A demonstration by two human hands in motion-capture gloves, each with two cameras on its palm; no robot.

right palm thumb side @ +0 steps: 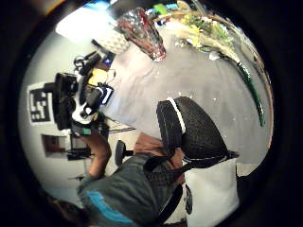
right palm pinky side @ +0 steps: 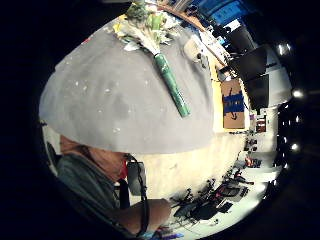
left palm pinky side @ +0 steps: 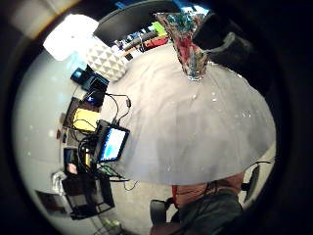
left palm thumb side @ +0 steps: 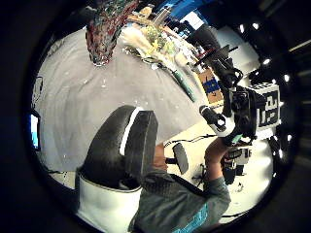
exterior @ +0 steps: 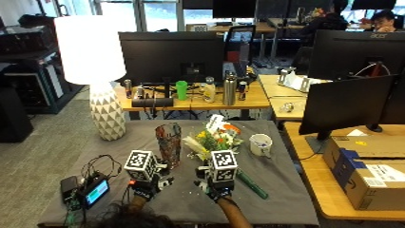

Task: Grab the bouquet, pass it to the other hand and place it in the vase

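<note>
A glass vase with red and dark patterning stands upright on the grey tablecloth. Just right of it lies the bouquet, yellow and white flowers with a long green wrapped stem pointing toward the near right. My left hand hovers above the cloth in front of the vase, and my right hand hovers beside the stem. Neither holds anything. The palm views look down on the vase and the bouquet from above, well apart from both palms.
A white mug sits right of the flowers. At the table's far left corner stands a white lamp. A small lit screen with cables lies at the near left edge. A dark monitor and cardboard boxes stand right of the table.
</note>
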